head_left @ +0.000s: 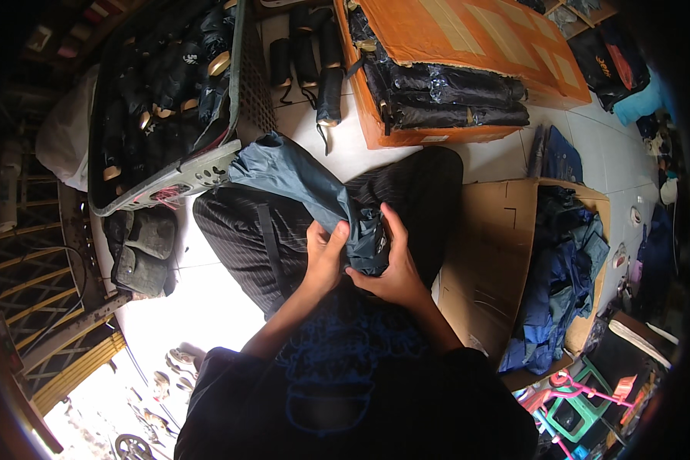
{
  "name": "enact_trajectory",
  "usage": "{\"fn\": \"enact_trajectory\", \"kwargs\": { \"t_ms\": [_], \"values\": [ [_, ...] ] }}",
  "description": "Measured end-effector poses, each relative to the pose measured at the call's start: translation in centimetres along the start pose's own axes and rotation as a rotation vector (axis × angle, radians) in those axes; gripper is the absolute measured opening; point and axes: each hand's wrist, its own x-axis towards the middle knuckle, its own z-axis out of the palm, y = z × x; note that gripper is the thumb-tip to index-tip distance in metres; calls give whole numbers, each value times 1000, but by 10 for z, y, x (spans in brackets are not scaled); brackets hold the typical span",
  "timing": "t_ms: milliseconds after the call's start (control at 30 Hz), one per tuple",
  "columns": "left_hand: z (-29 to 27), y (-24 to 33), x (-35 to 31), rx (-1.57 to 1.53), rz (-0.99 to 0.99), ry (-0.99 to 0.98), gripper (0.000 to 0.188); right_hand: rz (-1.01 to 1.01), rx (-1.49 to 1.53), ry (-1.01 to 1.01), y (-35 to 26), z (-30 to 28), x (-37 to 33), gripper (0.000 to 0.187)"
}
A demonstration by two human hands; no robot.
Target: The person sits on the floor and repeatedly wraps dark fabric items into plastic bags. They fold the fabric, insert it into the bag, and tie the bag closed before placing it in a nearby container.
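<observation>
Grey-blue folding umbrella [314, 195] on lap: left hand [326, 257] and right hand [391, 264] both clenched on bunched end, pressing fabric together; long loose part trails up-left onto grey basket [207, 172] rim. Judging by this: rolling begun, most canopy still slack. Basket and orange box [468, 46] hold many dark rolled umbrellas; cardboard box [498, 253] at right holds loose blue cloth. Room tight: boxes close on both sides, white floor [207, 284] open at left.

You have two hands [326, 257] [395, 268] on one cloth [299, 172]; two cardboard boxes [475, 31] [483, 253], one basket [249, 84], two slippers [153, 230] [139, 270].
</observation>
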Motion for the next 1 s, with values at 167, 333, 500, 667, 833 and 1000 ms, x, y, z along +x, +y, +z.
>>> {"fn": "enact_trajectory", "kwargs": {
  "t_ms": [167, 333, 500, 667, 833, 1000],
  "values": [
    [0, 4, -2, -6, -5, -84, 33, -71, 83, -62, -1, -4, 3, 86],
    [-4, 9, 2, 77, -19, -154, 33, -84, 85, -63, -1, -8, 3, 88],
    [19, 23, 6, -16, -108, 58, 36, 38, 245, -16, 6, -5, -3, 96],
    [10, 13, -5, 344, -133, -35, 36, 53, 238, -13, 8, -7, -2, 106],
    [19, 8, 4, 561, 322, 18, 79, 60, 245, 11, 10, -6, -4, 105],
    [-7, 11, -2, 1150, 986, -27, 81, 110, 263, 44, 12, -4, -8, 100]
  ]
}}
